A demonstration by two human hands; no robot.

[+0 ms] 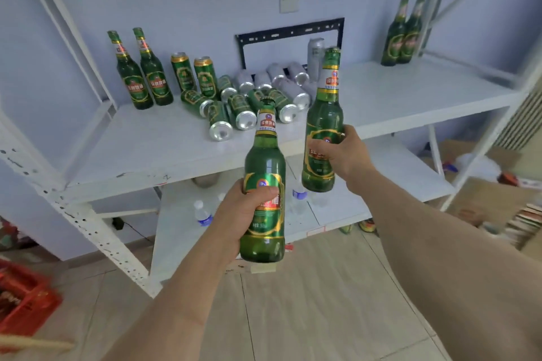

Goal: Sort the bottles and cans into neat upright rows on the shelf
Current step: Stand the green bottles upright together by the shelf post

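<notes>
Left hand wraps a green bottle at its label, upright, held in air below the shelf edge. Right hand grips a second green bottle mid-body, upright, up and right of the left one, apart from it. Beyond both hands: pile of toppled cans on shelf. Left of pile: two upright cans, then two standing bottles. Far right of right hand: two more bottles, upright.

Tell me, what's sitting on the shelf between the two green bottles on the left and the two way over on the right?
In the head view, two upright green cans, then a jumble of tipped-over green and silver cans, then bare white shelf.
</notes>
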